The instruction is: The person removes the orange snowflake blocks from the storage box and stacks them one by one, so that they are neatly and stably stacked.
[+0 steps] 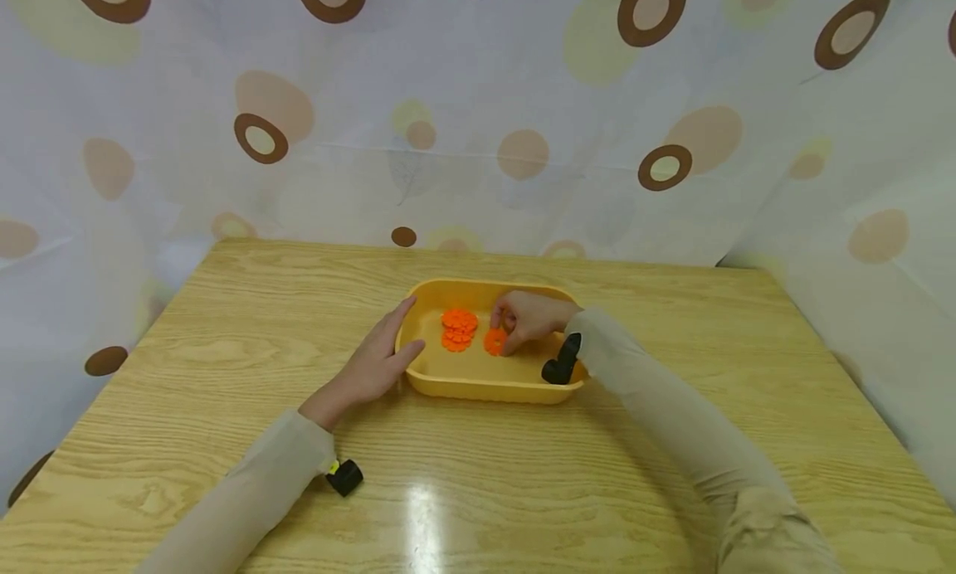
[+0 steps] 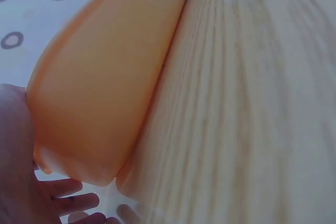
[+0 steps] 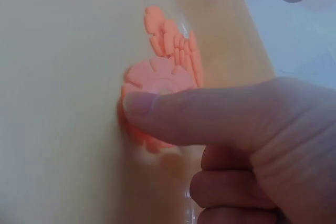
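Note:
A yellow plastic tray stands on the wooden table. My right hand reaches into it and pinches an orange flower-shaped notched disc between thumb and fingers. In the right wrist view the thumb lies across the face of this disc, which stands on its edge. Left of it in the tray, several more orange discs lie overlapping in a small pile. My left hand rests against the tray's left end with straight fingers, its thumb over the rim; the left wrist view shows it beside the tray's outer wall.
The wooden table extends around the tray on all sides. A patterned cloth hangs behind and at both sides of the table. Black wrist cameras sit on both sleeves; the right one overlaps the tray's near right corner in the head view.

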`<state>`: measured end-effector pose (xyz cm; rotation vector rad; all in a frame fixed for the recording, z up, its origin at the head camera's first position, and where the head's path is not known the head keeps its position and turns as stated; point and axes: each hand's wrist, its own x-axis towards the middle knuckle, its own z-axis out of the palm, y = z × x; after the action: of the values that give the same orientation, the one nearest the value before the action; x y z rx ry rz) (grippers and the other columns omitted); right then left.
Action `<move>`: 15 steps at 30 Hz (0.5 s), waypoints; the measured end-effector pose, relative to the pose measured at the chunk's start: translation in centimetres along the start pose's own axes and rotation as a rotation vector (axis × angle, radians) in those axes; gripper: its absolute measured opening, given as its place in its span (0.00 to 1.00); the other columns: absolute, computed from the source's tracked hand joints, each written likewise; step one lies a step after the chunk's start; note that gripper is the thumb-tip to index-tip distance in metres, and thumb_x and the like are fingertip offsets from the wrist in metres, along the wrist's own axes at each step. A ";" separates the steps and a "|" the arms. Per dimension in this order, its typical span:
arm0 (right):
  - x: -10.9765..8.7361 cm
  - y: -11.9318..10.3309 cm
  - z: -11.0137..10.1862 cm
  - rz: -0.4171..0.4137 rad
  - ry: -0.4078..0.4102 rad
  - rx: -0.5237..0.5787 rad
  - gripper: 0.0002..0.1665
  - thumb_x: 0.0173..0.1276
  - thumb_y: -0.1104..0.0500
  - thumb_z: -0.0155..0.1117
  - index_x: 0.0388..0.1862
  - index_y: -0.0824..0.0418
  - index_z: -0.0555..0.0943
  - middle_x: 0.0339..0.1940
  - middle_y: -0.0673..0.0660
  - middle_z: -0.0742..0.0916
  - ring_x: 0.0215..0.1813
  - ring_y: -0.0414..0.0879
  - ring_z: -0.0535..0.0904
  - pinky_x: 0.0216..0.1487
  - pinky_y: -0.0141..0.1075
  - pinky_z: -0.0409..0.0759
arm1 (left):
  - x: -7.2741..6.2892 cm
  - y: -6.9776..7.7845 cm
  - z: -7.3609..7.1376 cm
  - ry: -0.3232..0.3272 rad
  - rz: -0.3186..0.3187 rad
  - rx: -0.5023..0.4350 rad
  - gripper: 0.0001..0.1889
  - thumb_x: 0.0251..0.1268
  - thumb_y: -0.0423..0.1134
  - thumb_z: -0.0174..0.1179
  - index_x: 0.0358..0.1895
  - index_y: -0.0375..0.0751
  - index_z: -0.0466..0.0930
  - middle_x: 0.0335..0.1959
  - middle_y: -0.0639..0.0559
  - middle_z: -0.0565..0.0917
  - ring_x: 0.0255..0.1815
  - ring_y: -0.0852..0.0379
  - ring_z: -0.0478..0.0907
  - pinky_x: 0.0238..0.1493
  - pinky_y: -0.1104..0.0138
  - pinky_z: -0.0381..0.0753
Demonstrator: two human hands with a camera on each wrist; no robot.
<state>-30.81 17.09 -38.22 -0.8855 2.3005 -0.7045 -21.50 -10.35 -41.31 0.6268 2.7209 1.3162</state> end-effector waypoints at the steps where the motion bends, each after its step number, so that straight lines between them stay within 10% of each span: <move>1: 0.0 0.1 0.0 0.000 0.005 0.003 0.16 0.56 0.64 0.73 0.41 0.65 0.77 0.18 0.49 0.69 0.22 0.41 0.62 0.33 0.32 0.68 | 0.0 0.0 0.0 0.001 0.001 0.000 0.35 0.74 0.43 0.48 0.78 0.40 0.43 0.77 0.37 0.51 0.77 0.37 0.49 0.74 0.44 0.49; 15: -0.5 -0.2 -0.3 0.018 -0.096 0.092 0.17 0.70 0.56 0.60 0.23 0.64 0.80 0.13 0.46 0.67 0.17 0.39 0.57 0.24 0.30 0.59 | 0.1 -0.3 0.1 0.003 -0.004 -0.010 0.35 0.74 0.43 0.48 0.78 0.40 0.43 0.77 0.37 0.51 0.77 0.38 0.49 0.74 0.44 0.49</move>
<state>-30.61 17.41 -37.75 -0.8376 2.1711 -0.7379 -21.64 -10.40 -41.54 0.6184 2.7147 1.3302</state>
